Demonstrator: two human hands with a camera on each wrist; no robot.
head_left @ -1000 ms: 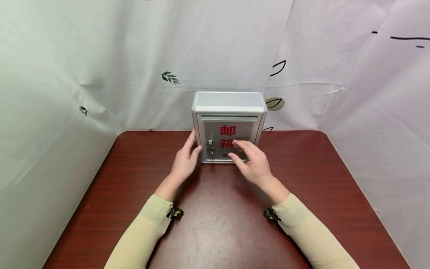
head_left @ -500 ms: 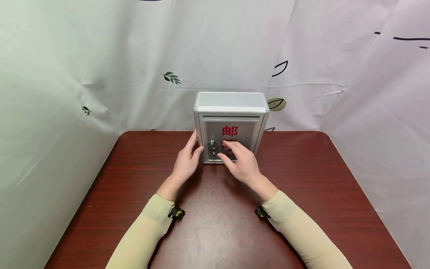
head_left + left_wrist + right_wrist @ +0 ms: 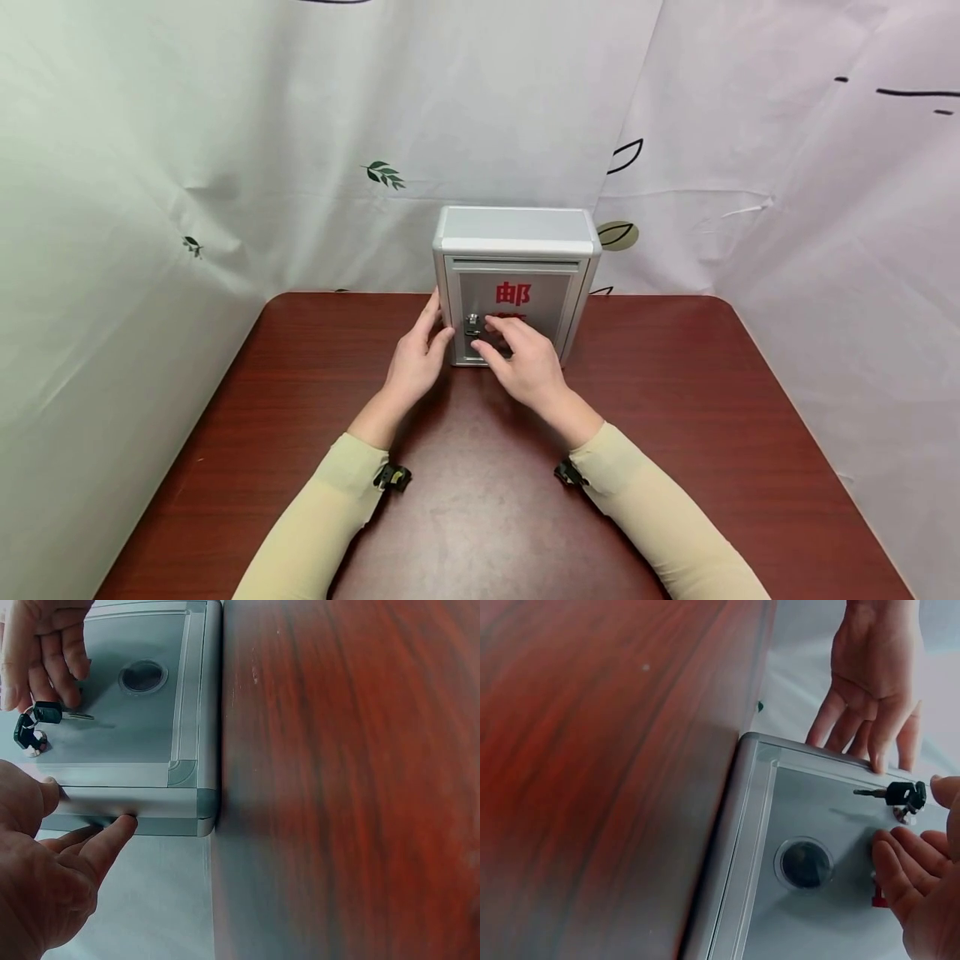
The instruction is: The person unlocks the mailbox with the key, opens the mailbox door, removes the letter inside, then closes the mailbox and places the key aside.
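Observation:
A silver metal mailbox [image 3: 517, 225] with red characters on its door stands upright at the back of the table. My left hand [image 3: 417, 358] rests along its left side, fingers straight against the side panel and thumb at the front edge. In front of the door is my right hand [image 3: 525, 358], its fingers loosely bent and holding nothing, thumb apart from the fingertips. Those fingertips are just right of the lock [image 3: 472, 319]. Black-headed keys [image 3: 898, 793] on a ring are at the lock, one dangling with its blade downward.
The dark red wooden table [image 3: 480, 500] extends around the mailbox. Close behind it hangs a white curtain [image 3: 480, 100] with leaf prints, also enclosing both sides. A round window [image 3: 142, 676] sits low in the mailbox door.
My right hand has moved left across the door, from its right half to beside the lock and keys. My left hand stays against the mailbox's side.

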